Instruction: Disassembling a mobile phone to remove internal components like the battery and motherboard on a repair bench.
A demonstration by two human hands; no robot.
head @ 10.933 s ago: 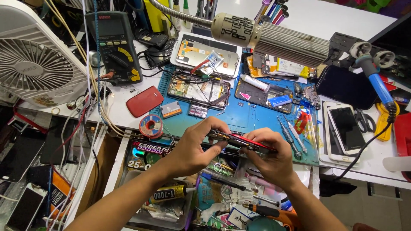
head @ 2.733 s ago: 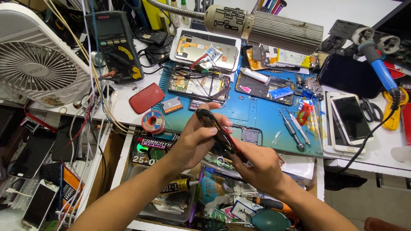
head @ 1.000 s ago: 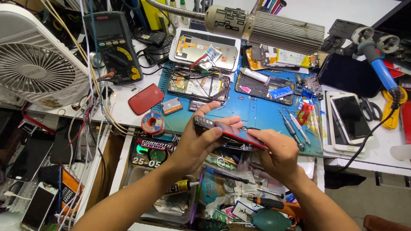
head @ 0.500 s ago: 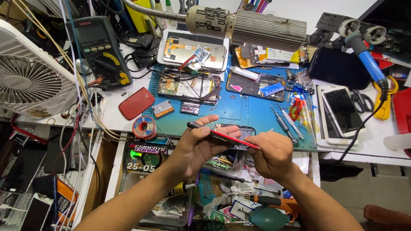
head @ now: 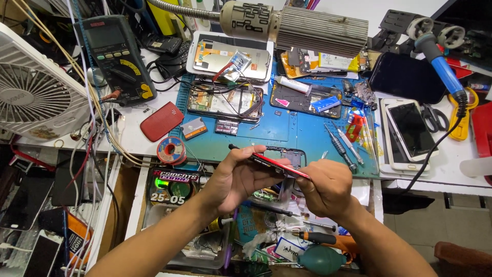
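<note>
Both hands hold a red phone (head: 274, 164) edge-on above the blue mat (head: 287, 136). Left hand (head: 233, 179) fingers pinch its long edges; right hand (head: 325, 187) fingers pinch one end. Judged light, stiff, fragile; grip by edges.

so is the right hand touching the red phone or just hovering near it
Touching. The head view shows the right hand closed on the lower end of the red phone, while the left hand holds its other end.

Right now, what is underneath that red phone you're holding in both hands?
Below the red phone lie the blue mat's front edge and an open drawer of tools. The left hand and right hand cover the rest.
</note>
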